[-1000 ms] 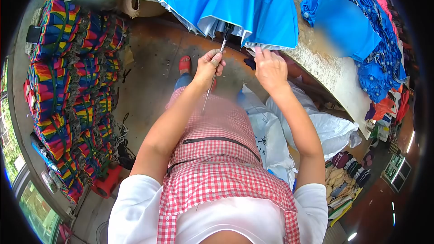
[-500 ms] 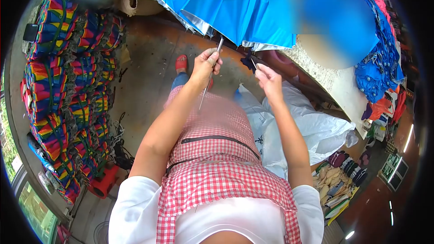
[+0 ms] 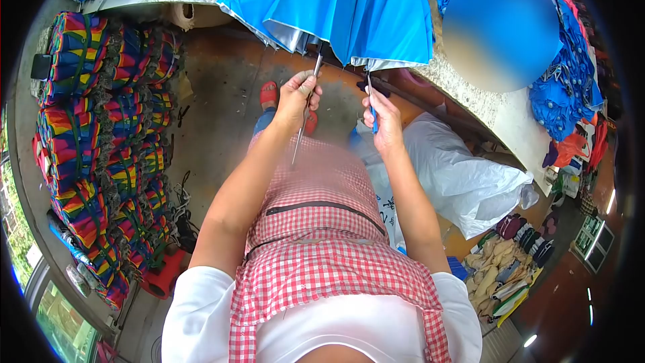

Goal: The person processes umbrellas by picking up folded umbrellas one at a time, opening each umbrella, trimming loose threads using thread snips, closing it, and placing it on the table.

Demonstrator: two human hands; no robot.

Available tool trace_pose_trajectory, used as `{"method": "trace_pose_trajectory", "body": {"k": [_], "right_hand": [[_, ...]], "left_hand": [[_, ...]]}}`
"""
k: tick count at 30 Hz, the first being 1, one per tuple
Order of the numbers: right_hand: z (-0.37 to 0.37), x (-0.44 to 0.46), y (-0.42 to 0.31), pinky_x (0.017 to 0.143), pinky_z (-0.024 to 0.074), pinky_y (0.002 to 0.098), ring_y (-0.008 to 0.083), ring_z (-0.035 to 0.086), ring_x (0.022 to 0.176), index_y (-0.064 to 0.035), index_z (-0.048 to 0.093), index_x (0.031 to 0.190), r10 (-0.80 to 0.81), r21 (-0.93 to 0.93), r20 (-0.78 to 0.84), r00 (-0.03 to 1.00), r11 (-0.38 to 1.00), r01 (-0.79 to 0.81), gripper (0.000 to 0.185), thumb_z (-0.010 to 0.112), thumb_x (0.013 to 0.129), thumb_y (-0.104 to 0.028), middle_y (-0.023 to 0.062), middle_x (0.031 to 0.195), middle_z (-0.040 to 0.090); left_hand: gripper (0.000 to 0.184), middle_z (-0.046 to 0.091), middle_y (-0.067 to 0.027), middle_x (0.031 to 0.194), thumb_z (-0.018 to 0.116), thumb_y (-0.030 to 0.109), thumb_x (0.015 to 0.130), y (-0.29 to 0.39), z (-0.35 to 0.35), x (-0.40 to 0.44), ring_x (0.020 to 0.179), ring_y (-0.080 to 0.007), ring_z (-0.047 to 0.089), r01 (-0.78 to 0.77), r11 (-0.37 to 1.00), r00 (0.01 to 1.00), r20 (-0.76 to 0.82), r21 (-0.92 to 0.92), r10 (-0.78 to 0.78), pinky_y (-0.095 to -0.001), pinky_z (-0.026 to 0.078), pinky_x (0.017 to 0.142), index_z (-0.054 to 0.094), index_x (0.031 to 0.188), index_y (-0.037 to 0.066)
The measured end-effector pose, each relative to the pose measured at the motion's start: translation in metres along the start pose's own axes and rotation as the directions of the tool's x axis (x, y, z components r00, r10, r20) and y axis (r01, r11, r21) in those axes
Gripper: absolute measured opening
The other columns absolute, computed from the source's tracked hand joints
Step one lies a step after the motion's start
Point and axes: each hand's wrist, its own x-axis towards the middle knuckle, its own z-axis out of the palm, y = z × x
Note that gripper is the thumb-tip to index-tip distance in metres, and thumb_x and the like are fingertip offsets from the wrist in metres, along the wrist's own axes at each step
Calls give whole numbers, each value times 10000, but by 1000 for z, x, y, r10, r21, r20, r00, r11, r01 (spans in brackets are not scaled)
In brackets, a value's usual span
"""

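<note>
1. Well to the left of both grips, rainbow-striped bundles stand stacked in columns, bound with dark green straps.
2. Nearer, just left of and beyond the left grip, a red shoe shows on the floor.
3. The left hand is closed, thumb and curled fingers together around a thin metal shaft. The shaft slants through this grip: its bare end sticks out below, over the checked apron, and its upper part runs above the fingers towards the canopy.
4. Above the left grip and reaching across above the right one hangs the blue umbrella canopy, partly gathered in folds, its silvery underside showing along the lower edge. Its upper part is cut off by the top of the view.
5. The right hand, to the right of the left grip and apart from it, is clamped on a slim tool with a blue handle. The tool's metal end points up from the fingers to the canopy's edge; whether it touches there I cannot tell.
6. Right of and below the right grip lies a white sack.
7. Farther right, past a pale worktable, blue folded pieces are heaped; a blurred round patch hides part of that area.
</note>
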Motion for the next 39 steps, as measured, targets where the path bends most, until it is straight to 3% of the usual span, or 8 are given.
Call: {"method": "trace_pose_trajectory", "body": {"k": [14,18,21,29,31,33,35,39], "right_hand": [[3,8,14,432,290,206,76,414,498,-33,568,1085,-56,156,17,998,986,53,253,557,869,-165,28,775,536],[-18,-15,20,437,302,201,71,418,506,-30,555,1089,1,178,10,1000,984,-3,245,523,884,-160,28,788,531],[-34,-24,33,440,309,199,71,418,506,-29,557,1084,65,195,-33,997,979,-58,241,522,884,-158,28,789,534],[-39,-30,35,434,315,201,76,426,509,-59,569,1059,67,237,-85,994,970,-45,210,529,885,-170,23,788,540],[-43,-32,32,435,316,201,77,429,513,-66,569,1059,50,253,-78,996,967,-29,207,529,886,-174,21,788,539],[-53,-34,35,438,331,203,80,437,518,-67,556,1072,32,251,-70,997,968,-13,217,528,886,-175,24,798,538],[-60,-37,44,439,337,203,81,441,519,-66,550,1068,21,184,-85,996,983,-5,212,526,885,-172,26,805,539],[-40,-40,37,475,375,208,88,467,557,-73,544,1031,43,75,-35,998,996,-41,182,520,880,-173,27,810,537]], "left_hand": [[231,537,-28,706,474,156,926,16,2,-11,505,-63,401,182,977,970,183,-107,-161,-210,316,457,534,1099,16],[301,518,26,643,522,155,904,51,49,-51,498,-15,368,-261,809,931,-83,526,355,-170,288,441,558,1164,6],[279,557,6,645,570,150,876,60,70,-66,571,-35,467,-399,716,845,-74,573,530,-198,389,511,597,1112,5],[266,561,-21,593,606,200,838,12,59,-16,464,-105,500,15,897,976,-202,443,83,-270,422,469,623,1026,14],[394,606,-117,937,642,202,772,22,56,-30,780,-199,602,-151,141,887,71,979,457,-309,490,685,560,1109,15],[402,554,-152,980,649,224,742,52,84,-72,876,-281,563,-397,18,730,304,918,613,-380,455,760,535,1068,19],[449,539,-126,1134,678,203,746,89,145,-129,980,-244,541,-543,565,832,490,621,261,-368,438,822,521,1130,32],[410,496,-210,1105,612,207,780,130,256,-200,1013,-315,511,-393,889,398,915,235,-67,-384,399,853,451,1071,-33]]}}
